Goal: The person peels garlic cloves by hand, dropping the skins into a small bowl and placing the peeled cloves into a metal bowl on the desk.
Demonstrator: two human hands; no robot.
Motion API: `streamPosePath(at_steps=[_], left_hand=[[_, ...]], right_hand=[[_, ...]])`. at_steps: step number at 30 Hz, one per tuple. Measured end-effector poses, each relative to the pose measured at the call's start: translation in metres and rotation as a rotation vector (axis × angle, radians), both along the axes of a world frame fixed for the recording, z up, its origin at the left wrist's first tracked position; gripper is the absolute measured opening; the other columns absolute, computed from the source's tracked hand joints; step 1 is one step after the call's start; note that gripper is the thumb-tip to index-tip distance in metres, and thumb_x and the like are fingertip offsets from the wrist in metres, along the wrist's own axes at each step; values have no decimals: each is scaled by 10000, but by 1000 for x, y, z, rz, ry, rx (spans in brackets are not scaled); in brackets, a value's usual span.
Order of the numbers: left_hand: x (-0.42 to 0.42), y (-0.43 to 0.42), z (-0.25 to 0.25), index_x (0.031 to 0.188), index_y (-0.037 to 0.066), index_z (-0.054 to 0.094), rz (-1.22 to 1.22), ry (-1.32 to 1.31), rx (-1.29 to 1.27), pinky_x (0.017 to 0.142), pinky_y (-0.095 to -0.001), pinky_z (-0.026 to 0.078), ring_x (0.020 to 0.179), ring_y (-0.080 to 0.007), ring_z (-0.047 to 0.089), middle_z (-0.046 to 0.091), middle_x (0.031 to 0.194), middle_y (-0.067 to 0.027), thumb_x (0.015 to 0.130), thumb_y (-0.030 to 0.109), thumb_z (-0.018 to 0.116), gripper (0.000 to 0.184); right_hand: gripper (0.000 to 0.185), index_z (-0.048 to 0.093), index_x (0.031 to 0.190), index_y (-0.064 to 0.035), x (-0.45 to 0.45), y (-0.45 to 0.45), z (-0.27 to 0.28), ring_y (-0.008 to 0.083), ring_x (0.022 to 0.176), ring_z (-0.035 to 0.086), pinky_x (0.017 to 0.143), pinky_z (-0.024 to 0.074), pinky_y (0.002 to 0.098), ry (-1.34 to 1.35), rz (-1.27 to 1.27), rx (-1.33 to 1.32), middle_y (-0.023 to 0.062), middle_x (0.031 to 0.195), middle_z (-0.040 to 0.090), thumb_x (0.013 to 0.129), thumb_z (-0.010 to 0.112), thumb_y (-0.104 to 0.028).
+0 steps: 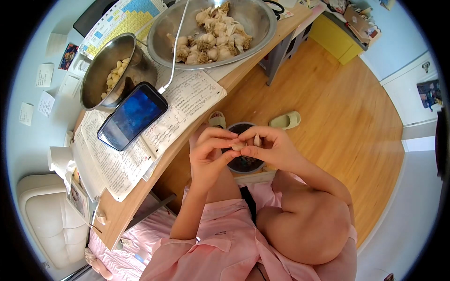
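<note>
Above a small bin, my left hand (209,151) and my right hand (271,146) meet at the fingertips. Both pinch a pale garlic clove (238,146) between them. A second garlic clove (257,139) is tucked among the curled fingers of my right hand. The dark-lined bin (243,165) sits below, partly hidden by my hands, with scraps inside. On the desk, a wide steel basin (161,47) holds many whole garlic bulbs (213,40). Beside it stands a steel pot (136,70) with peeled cloves (116,75) in it.
A phone (132,116) on a white cable leans against the pot, over open printed books (187,105). The wooden desk's edge (176,157) runs along my left. Green slippers (285,120) lie on the wooden floor (337,126). A tissue roll (61,159) stands near the wall.
</note>
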State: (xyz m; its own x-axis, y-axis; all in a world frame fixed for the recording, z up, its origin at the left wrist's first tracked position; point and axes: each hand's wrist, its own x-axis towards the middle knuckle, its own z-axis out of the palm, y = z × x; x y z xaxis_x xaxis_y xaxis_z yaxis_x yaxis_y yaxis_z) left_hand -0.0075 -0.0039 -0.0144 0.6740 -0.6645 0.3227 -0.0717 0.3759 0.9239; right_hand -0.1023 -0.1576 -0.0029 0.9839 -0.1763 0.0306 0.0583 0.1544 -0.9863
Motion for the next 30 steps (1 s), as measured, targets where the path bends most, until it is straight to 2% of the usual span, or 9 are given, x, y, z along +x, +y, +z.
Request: streamPosePath(at_steps=[7, 10, 13, 16, 19, 22, 25, 28, 30], left_hand=[[7, 3, 2, 887, 14, 674, 52, -312, -28, 784, -278, 473, 928, -179, 561, 590, 971, -85, 683, -29, 721, 214], [9, 1, 5, 930, 7, 661, 27, -319, -21, 782, -282, 474, 927, -178, 559, 575, 1011, -91, 737, -2, 692, 196], [5, -1, -2, 986, 0, 622, -102, 148, -105, 783, -285, 467, 932, -179, 554, 538, 1084, -91, 825, 75, 632, 178], [6, 0, -12, 1037, 12, 578, -183, 436, -160, 794, -290, 457, 943, -172, 548, 496, 1144, -87, 885, 145, 569, 202], [1, -2, -9, 1048, 26, 565, -218, 600, -247, 803, -293, 447, 960, -158, 535, 489, 1150, -82, 890, 155, 565, 203], [-3, -3, -7, 1040, 37, 570, -216, 745, -305, 811, -290, 437, 958, -146, 522, 495, 1106, -73, 879, 123, 578, 183], [-1, -3, -17, 1068, 39, 573, -274, 565, -257, 819, -287, 432, 953, -153, 514, 496, 1059, -64, 867, 87, 587, 207], [3, 1, -10, 1117, 50, 574, -164, 88, -6, 836, -290, 427, 945, -169, 511, 496, 1030, -63, 859, 58, 592, 259], [7, 3, -6, 1139, 60, 573, -161, -46, 55, 849, -298, 426, 952, -178, 509, 496, 1031, -71, 860, 59, 590, 279]], right_hand=[[216, 622, 991, -15, 0, 3, 13, 79, 576, 395, 528, 334, 227, -215, -64, -347, -3, 640, 469, 795, 678, -85], [232, 623, 1004, -19, 1, 0, 13, 93, 582, 405, 538, 346, 236, -192, -46, -330, -3, 638, 452, 789, 683, -85], [278, 603, 1076, -17, -1, -1, 16, 95, 588, 404, 550, 348, 232, -117, 25, -157, -10, 654, 438, 811, 659, -82], [305, 560, 1157, -8, -1, -1, 16, 90, 592, 410, 563, 359, 222, 29, 114, 109, -22, 677, 432, 878, 582, -129], [333, 521, 1207, -1, 4, -4, 13, 68, 601, 413, 564, 361, 201, 64, 246, 664, -29, 716, 446, 936, 490, -191], [324, 555, 1154, -1, 2, -1, 12, 54, 607, 422, 551, 358, 188, 86, 178, 449, -27, 703, 444, 952, 455, -234], [302, 583, 1097, -3, 2, -1, 16, 47, 602, 415, 542, 345, 178, 125, 150, 273, -31, 681, 431, 937, 494, -244], [286, 603, 1044, -12, -1, -2, 13, 46, 594, 408, 538, 342, 177, 185, 188, 215, -34, 669, 438, 914, 541, -259], [276, 604, 1062, -33, -1, -4, 8, 42, 591, 394, 533, 337, 182, 191, 174, 129, -29, 716, 496, 904, 561, -255]])
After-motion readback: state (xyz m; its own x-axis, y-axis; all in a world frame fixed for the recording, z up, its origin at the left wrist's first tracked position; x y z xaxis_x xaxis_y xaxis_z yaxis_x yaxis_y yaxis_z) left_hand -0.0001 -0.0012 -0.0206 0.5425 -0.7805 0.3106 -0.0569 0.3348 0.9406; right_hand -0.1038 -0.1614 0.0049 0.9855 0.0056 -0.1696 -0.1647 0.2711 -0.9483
